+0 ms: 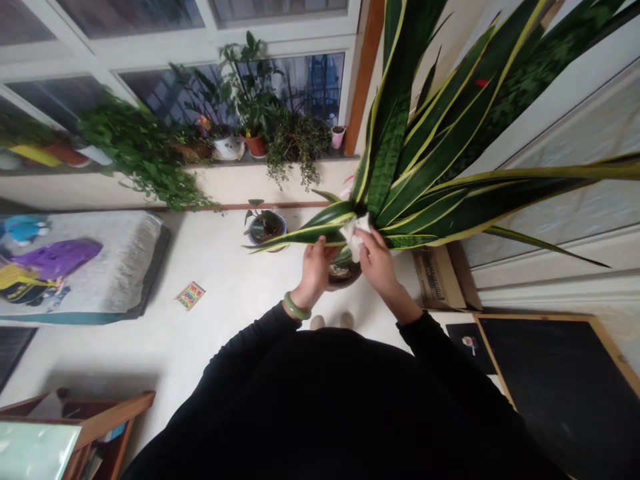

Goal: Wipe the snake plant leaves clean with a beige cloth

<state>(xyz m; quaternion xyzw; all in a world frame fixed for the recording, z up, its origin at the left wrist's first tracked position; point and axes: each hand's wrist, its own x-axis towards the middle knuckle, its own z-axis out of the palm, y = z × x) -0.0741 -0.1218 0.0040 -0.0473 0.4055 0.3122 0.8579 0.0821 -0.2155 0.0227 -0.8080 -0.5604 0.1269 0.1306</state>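
Note:
A tall snake plant [440,153] with yellow-edged green leaves rises in front of me from a round pot [344,281]. One of its leaves [295,236] points out to the left, and my left hand [317,270] pinches that leaf between thumb and fingers. A green bangle sits on my left wrist. My right hand [376,261] is closed on a crumpled white tissue [356,233], which lies against the leaves near their base. The fingertips under the tissue are hidden.
A small potted plant [265,227] stands on the floor beyond the left-pointing leaf. Several potted plants [253,143] line the windowsill. A cardboard box [443,277] and a framed blackboard [555,367] are at right. A bed [145,260] and a small card [190,295] lie left.

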